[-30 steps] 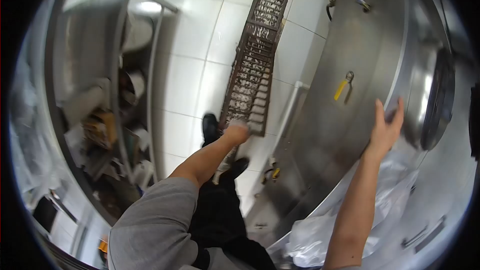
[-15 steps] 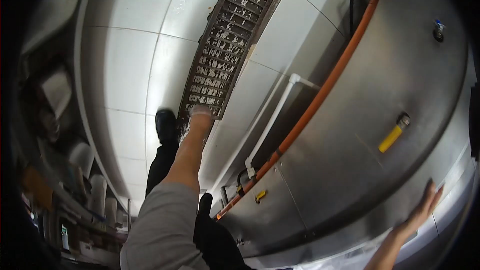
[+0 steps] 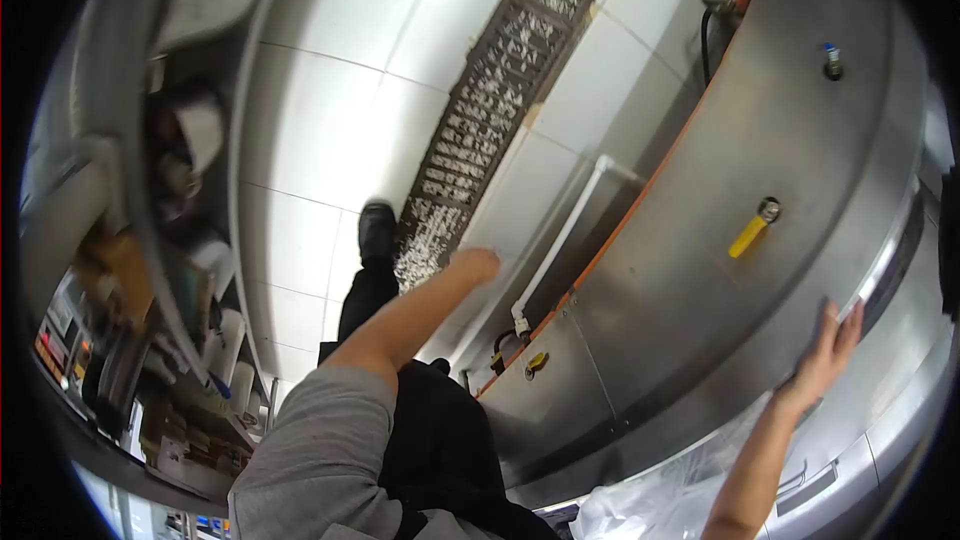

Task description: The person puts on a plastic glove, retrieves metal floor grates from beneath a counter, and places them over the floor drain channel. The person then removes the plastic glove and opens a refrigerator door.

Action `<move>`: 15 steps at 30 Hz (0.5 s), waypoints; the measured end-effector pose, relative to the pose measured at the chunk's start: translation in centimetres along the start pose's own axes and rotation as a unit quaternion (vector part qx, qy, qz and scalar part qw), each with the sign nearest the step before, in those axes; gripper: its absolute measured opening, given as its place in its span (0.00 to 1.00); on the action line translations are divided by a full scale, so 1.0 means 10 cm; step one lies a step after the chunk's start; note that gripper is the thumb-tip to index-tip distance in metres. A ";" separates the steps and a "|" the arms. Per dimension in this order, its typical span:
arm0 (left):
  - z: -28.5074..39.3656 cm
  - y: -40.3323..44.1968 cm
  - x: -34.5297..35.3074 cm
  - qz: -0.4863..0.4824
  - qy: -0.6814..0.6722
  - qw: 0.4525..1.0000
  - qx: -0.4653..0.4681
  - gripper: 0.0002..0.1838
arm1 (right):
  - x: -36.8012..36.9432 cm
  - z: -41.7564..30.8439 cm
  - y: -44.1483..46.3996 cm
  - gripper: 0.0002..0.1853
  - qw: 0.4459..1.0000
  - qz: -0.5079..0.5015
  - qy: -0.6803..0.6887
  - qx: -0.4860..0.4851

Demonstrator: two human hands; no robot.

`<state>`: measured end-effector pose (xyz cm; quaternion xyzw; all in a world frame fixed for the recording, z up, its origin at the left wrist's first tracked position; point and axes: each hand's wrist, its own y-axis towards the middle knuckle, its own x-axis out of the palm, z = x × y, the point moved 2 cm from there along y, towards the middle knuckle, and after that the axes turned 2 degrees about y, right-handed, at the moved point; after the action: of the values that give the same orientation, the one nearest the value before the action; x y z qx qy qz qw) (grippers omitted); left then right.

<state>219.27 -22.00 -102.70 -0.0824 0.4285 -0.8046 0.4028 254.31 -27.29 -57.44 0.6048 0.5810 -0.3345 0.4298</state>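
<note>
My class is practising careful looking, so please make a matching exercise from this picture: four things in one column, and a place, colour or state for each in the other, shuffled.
Column 1
1. Long grating
2. Bent pipe
3. Blue-handled valve
4. Right hand

Column 2
A. Fingers stretched out
B. Mounted on the steel panel
C. Set into the tiled floor
D. White

Right pairs: 1-C, 2-D, 3-B, 4-A
</note>
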 end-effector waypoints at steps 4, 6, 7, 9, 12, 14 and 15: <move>0.17 -1.14 -0.09 0.012 -0.011 1.000 0.003 0.15 | -0.10 -0.14 -0.01 0.30 0.997 -0.018 -0.078 0.021; 0.17 -1.98 -0.39 -0.016 -0.019 0.999 -0.022 0.14 | -0.16 -0.06 -0.01 0.31 0.995 -0.005 -0.085 -0.046; -0.04 -2.13 -0.15 0.045 -0.023 0.998 -0.023 0.12 | -0.11 -0.04 0.04 0.31 0.988 0.019 -0.110 -0.106; 0.00 -3.14 -0.49 0.115 -0.036 0.988 -0.099 0.10 | -0.11 -0.10 0.00 0.31 0.951 0.039 -0.264 -0.155; 0.00 -4.52 -0.52 0.160 -0.166 0.949 -0.214 0.14 | -0.17 -0.76 -0.55 0.24 0.915 0.003 -0.313 -0.253; 0.39 -5.59 -0.54 0.231 -0.297 0.883 -0.283 0.18 | 0.46 -0.75 -0.83 0.19 0.929 -0.129 -0.084 -0.336; 0.50 -6.00 -0.42 0.293 -0.285 0.870 -0.277 0.21 | 0.52 -1.14 -1.33 0.19 0.898 -0.216 -0.024 -0.382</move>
<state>189.80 -3.55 -53.36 -0.2869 0.5044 -0.4399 0.6854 240.56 -15.39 -59.31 0.2458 0.7699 -0.1857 0.5590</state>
